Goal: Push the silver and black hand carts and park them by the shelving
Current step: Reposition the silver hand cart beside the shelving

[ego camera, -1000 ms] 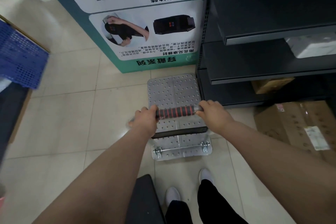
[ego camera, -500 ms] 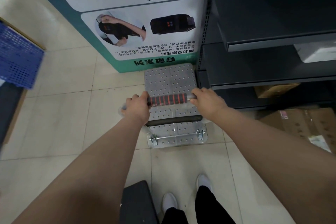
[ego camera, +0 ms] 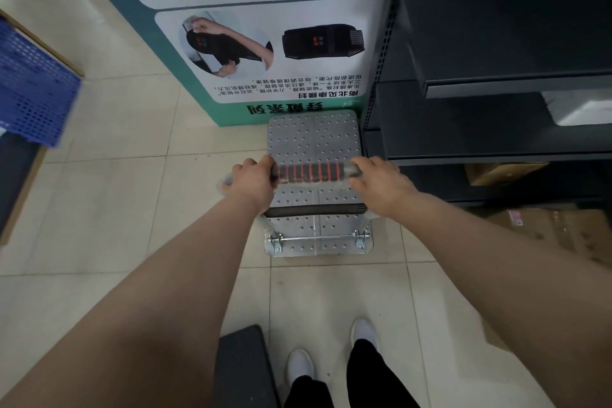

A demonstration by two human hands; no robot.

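The silver hand cart (ego camera: 313,139) has a studded metal deck and stands on the tiled floor right beside the dark grey shelving (ego camera: 490,122). Its front edge touches or nearly touches the green and white poster stand (ego camera: 265,43). Its handle (ego camera: 309,173) has a black grip with red rings. My left hand (ego camera: 251,180) is closed on the handle's left end and my right hand (ego camera: 381,184) on its right end. A black flat object (ego camera: 243,368), possibly the black cart, shows at the bottom by my feet.
Cardboard boxes (ego camera: 556,232) lie on the floor under and beside the shelving at right. A blue perforated crate (ego camera: 33,93) sits at the left edge. Open tiled floor (ego camera: 116,209) lies to the left of the cart.
The silver cart has rolled forward, from a gap short of the poster stand to right up against it, alongside the shelving. Both hands stayed on the handle.
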